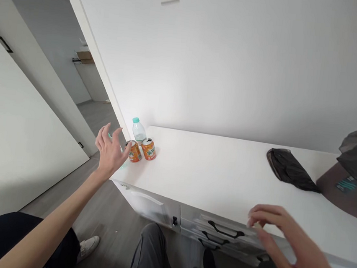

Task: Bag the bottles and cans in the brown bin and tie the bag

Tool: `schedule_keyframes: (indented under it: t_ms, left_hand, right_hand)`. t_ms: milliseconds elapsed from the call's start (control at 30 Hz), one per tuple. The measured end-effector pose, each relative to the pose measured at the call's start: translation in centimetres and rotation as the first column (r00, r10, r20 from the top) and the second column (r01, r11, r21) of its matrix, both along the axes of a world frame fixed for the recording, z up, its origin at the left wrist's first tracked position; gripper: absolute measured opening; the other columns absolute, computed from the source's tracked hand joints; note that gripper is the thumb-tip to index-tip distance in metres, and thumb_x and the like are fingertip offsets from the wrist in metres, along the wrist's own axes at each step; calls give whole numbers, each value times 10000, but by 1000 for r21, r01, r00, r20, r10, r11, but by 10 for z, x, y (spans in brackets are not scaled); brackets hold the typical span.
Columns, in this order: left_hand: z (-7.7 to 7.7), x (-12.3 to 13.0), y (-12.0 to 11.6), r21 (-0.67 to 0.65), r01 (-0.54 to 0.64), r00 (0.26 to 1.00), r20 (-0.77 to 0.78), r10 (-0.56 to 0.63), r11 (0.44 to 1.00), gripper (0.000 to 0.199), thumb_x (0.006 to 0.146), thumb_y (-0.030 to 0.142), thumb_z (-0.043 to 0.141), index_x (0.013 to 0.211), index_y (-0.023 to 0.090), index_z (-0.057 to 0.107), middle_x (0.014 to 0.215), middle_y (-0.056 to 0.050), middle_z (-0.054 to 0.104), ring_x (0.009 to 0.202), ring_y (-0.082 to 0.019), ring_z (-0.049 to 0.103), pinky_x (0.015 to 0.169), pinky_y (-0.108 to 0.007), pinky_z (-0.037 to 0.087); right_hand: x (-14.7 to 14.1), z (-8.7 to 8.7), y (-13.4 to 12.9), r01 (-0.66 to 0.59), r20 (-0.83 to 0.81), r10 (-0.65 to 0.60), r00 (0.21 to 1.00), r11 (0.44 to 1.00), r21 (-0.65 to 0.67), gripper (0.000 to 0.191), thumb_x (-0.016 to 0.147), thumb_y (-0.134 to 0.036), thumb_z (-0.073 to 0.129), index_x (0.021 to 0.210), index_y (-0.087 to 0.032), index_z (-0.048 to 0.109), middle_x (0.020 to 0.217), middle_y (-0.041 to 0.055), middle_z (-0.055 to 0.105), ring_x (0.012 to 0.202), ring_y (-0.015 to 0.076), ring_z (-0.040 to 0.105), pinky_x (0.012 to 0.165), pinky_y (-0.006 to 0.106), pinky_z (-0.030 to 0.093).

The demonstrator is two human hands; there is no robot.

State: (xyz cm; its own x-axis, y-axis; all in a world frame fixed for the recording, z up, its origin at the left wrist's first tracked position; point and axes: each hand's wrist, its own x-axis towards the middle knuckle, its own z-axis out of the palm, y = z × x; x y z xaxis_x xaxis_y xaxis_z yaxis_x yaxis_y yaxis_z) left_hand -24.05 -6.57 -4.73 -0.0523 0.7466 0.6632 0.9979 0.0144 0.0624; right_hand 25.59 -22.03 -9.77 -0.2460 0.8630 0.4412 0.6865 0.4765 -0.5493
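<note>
My left hand [110,150] is held open over the left end of the white cabinet top, fingers bent and spread, with nothing in its grasp. Just right of it stand two orange drink cans: one can [135,152] is partly behind my thumb, the other can [148,149] is beside it, its top opened. Behind them is a clear plastic bottle [139,131] with a turquoise cap. A second bottle is mostly hidden by my left hand. Near the cabinet's front edge, my right hand [293,250] hovers with loosely curled fingers, the thumb close to the fingertips; no held object shows.
A crumpled black bag [291,170] lies on the right part of the white top [203,170], against a dark cap [350,184]. Drawers with black handles [226,230] face me below. Another person's leg and white shoe [88,246] are at lower left. A doorway [90,92] stands left.
</note>
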Motion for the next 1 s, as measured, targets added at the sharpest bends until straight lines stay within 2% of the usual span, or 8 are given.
schedule_keyframes:
  t_ms: [167,300,433,533,700,800,900,1000]
  left_hand:
    - [6,-20,2,18,-138,988,71,136,990,656,947,546,526,1490,191,431,1625,-227,230,1525,-425,192,1209,-613,201]
    - [2,-30,6,-98,-188,976,93,197,977,581,972,510,483,1471,213,466,1575,-220,358,1489,-438,280,1185,-647,231]
    - [-5,-40,11,-193,-123,974,164,155,973,488,1010,449,402,1441,240,494,1391,-193,530,1237,-372,569,1043,-550,445]
    - [-6,-45,11,-230,-115,960,226,168,966,455,1014,437,379,1413,260,510,1349,-180,541,1001,-326,659,885,-504,527]
    - [8,-46,-5,-162,-79,958,260,120,984,520,1001,418,439,1486,233,414,1326,-163,587,1081,-330,654,927,-527,530]
    - [25,-24,-31,-47,-18,945,327,32,999,597,984,482,488,1505,219,365,1327,-145,621,1137,-320,653,931,-505,561]
    - [39,21,-59,19,108,925,364,-107,994,598,964,566,506,1456,237,427,1314,-119,645,1153,-304,667,929,-472,594]
    - [41,70,-73,22,271,861,442,-253,962,539,953,599,506,1382,273,501,1302,-100,664,1098,-286,702,887,-436,621]
  right_hand:
    - [-20,-33,8,-230,71,236,969,970,-81,350,1017,-287,504,1366,-318,503,1287,98,613,1083,173,699,859,237,605]
    - [-26,-41,9,-309,105,317,943,947,-81,298,1023,-256,476,1314,-305,515,1223,83,652,1018,146,726,835,208,598]
    - [-28,-40,9,-335,88,348,933,933,-131,249,1029,-252,445,1254,-292,544,1159,75,689,945,152,739,794,219,600]
    - [-26,-41,8,-329,77,349,934,923,-202,232,1034,-264,431,1228,-297,555,1121,61,706,937,162,736,785,236,599]
    - [-18,-47,8,-310,53,340,939,902,-302,207,1047,-310,428,1219,-299,542,1098,53,701,944,164,725,818,261,593]
    - [-20,-56,11,-320,2,341,940,883,-343,201,1053,-309,418,1206,-304,548,1106,40,693,949,156,720,833,255,585]
    - [-32,-63,20,-343,-40,351,935,873,-348,223,1054,-300,410,1229,-318,548,1120,27,689,946,159,714,842,266,581]
    - [-49,-58,32,-352,-38,359,933,881,-315,241,1056,-293,395,1245,-313,543,1134,31,680,957,167,701,843,288,572]
